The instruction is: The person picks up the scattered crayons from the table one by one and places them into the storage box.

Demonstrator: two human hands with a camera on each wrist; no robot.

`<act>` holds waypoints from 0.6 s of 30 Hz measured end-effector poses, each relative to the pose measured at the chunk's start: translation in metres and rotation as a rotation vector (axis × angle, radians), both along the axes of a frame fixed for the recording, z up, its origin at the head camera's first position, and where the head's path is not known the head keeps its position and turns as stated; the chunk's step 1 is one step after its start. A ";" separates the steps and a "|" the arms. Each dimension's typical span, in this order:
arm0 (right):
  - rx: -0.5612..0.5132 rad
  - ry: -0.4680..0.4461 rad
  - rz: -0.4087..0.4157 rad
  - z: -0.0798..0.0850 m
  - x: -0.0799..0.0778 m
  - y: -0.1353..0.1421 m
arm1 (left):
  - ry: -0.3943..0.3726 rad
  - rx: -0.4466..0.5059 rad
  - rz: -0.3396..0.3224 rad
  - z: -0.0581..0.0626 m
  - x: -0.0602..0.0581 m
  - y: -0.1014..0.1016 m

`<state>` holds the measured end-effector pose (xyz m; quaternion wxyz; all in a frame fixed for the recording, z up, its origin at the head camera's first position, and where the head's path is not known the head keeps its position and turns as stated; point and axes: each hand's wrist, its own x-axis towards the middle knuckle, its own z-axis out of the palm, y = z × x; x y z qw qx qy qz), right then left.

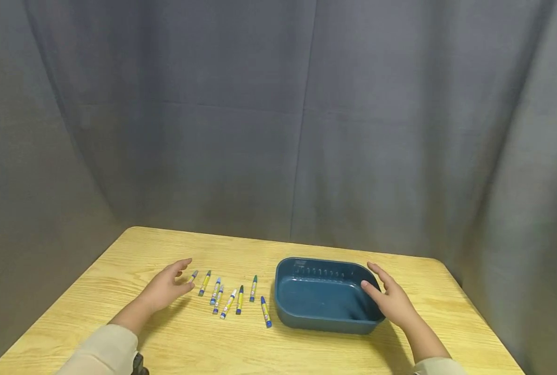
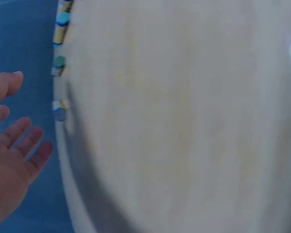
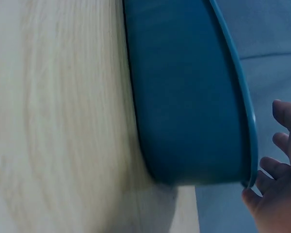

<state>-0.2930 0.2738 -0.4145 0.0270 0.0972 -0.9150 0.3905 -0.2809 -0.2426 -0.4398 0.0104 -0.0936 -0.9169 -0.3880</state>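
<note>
Several crayons with yellow-and-blue wrappers lie loosely spread on the table, among them a green-tipped crayon, a dark blue crayon and a white-tipped crayon. To their left is my left hand, fingers spread and relaxed, with its fingertips beside the leftmost crayon. A dark teal plastic basin stands right of the crayons, its visible inside bare. My right hand is at the basin's right end, thumb and fingers apart over the rim; in the right wrist view its fingertips are right by the rim.
The light wooden table has rounded far corners. Grey curtains hang behind it and on both sides. A dark device sits at the left sleeve's cuff.
</note>
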 end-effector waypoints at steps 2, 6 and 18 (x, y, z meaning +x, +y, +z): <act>-0.046 -0.015 0.003 -0.005 0.004 0.005 | -0.010 0.008 0.006 -0.006 0.001 0.000; -0.120 -0.051 -0.004 -0.012 0.008 0.013 | -0.030 0.006 0.044 -0.014 -0.001 0.002; -0.246 -0.130 -0.032 -0.037 0.010 0.024 | 0.033 -0.131 0.176 -0.030 -0.012 0.004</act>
